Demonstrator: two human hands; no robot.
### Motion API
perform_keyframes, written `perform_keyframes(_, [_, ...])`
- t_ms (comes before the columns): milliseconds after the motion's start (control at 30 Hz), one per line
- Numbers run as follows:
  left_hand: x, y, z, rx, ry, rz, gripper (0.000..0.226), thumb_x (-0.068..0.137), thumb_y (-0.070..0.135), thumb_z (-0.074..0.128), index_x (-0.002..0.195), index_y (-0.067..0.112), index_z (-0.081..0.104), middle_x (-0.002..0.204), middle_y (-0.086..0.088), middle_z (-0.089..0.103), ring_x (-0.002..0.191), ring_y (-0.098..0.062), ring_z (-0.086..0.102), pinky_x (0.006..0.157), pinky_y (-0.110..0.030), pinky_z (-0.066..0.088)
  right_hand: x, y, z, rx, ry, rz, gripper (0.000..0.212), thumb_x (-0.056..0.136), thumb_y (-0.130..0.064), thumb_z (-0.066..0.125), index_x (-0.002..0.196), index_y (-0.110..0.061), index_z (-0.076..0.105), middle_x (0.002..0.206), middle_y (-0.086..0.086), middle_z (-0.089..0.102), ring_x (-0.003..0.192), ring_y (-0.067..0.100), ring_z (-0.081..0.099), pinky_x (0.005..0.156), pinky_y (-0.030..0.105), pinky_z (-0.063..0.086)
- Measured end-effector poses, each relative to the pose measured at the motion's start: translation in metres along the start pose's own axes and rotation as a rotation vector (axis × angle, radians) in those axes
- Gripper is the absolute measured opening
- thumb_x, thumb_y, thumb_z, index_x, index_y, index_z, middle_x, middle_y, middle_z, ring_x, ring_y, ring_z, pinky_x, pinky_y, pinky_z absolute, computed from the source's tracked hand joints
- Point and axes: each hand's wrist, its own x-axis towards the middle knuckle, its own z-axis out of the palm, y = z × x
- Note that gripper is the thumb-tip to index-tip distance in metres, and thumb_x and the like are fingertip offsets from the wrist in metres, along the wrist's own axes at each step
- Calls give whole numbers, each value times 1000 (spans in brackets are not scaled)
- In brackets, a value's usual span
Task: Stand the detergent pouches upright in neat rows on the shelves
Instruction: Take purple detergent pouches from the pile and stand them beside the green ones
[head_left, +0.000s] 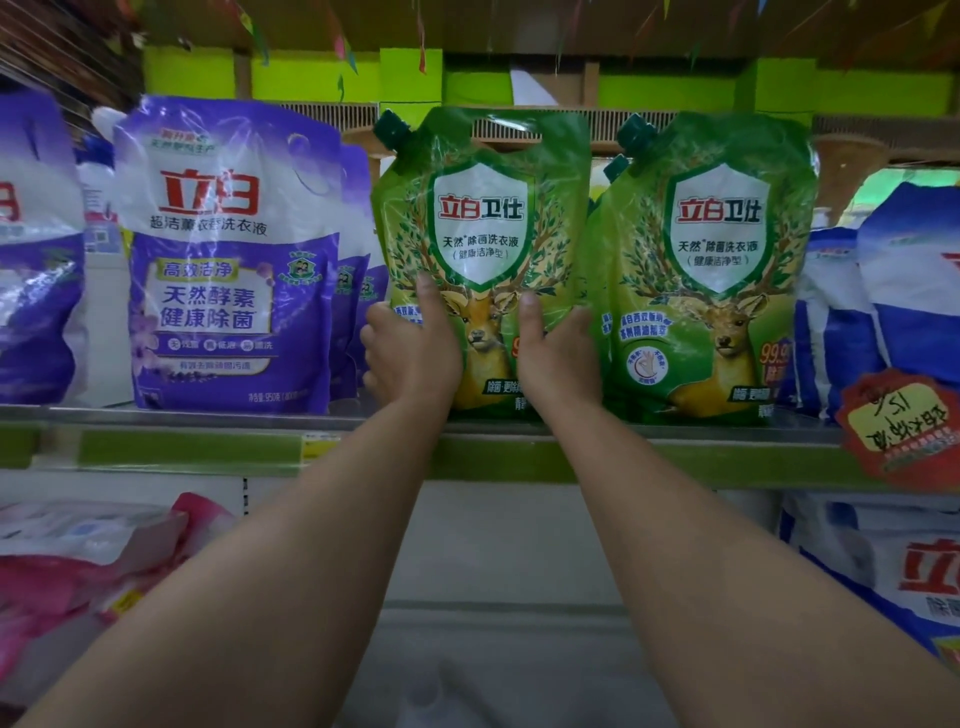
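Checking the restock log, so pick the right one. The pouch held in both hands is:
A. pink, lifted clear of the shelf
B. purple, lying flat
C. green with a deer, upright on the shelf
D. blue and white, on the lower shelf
C: the left hand and right hand grip the sides of the green deer pouch, which stands upright on the shelf.

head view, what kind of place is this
Most likely a shop's laundry aisle: a metal shelf lined with green detergent pouches and purple detergent pouches, a handwritten red price tag at its edge, and more stock on the shelf below.

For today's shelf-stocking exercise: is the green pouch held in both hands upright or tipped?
Upright. The held green pouch stands base down on the shelf, cap at top, left hand and right hand gripping its sides.
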Motion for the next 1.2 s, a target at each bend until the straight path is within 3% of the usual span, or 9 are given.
perform_keyframes(133, [0, 1, -1, 29, -28, -17, 66, 95, 60, 28, 140, 12, 33, 141, -12, 39, 126, -31, 42, 105, -47, 29, 4, 2, 3, 24, -35, 8, 77, 94, -60, 29, 147, -6, 12, 148, 13, 35, 127, 32, 44, 93, 37, 40])
perform_keyframes(300, [2, 1, 1, 71, -58, -58, 67, 94, 62, 26, 141, 15, 29, 143, -13, 38, 129, -33, 39, 107, -50, 27, 5, 4, 2, 70, -74, 3, 82, 92, -61, 35, 148, -6, 9, 152, 13, 27, 136, 32, 33, 106, 43, 32])
perform_keyframes(533, [1, -1, 2, 46, -19, -62, 69, 92, 64, 29, 140, 15, 31, 141, -12, 41, 127, -33, 42, 105, -52, 32, 3, 7, 0, 78, -76, -18, 86, 90, -62, 39, 148, -5, 9, 152, 13, 26, 137, 32, 32, 107, 43, 32])
perform_keyframes(700, [-10, -1, 0, 93, 71, 54, 70, 93, 58, 37, 147, 17, 23, 148, -11, 32, 135, -30, 32, 109, -46, 26, -3, 7, 2, 58, 42, -117, 87, 92, -54, 45, 150, -5, 4, 155, 11, 18, 141, 27, 24, 109, 35, 28])
perform_keyframes(833, [-21, -3, -5, 143, 55, 125, 69, 94, 51, 43, 149, 18, 19, 148, -10, 31, 136, -28, 30, 109, -45, 24, -8, 8, 4, 4, 159, -246, 77, 91, -43, 53, 147, -3, 16, 150, 17, 24, 136, 30, 30, 105, 37, 34])
perform_keyframes(967, [-34, -9, -15, 150, 4, 176, 66, 93, 49, 48, 147, 18, 25, 144, -9, 33, 132, -27, 33, 110, -45, 29, -13, 11, 3, -37, 317, -469, 48, 85, -24, 62, 121, 3, 47, 129, 22, 43, 117, 34, 45, 95, 38, 38])
perform_keyframes(1067, [-38, -14, -28, 118, -42, 161, 58, 93, 43, 51, 140, 14, 34, 138, -9, 37, 126, -25, 37, 106, -41, 34, -14, 12, 4, -90, 400, -626, 29, 76, -16, 63, 98, 3, 58, 107, 24, 55, 99, 38, 54, 83, 38, 42])
perform_keyframes(1200, [-34, -16, -50, 82, -99, 124, 30, 92, 35, 51, 112, 12, 55, 112, -5, 56, 104, -22, 54, 91, -39, 46, -25, 7, 12, -125, 289, -712, 12, 75, -16, 60, 76, -4, 58, 80, 16, 58, 75, 33, 56, 66, 33, 40])
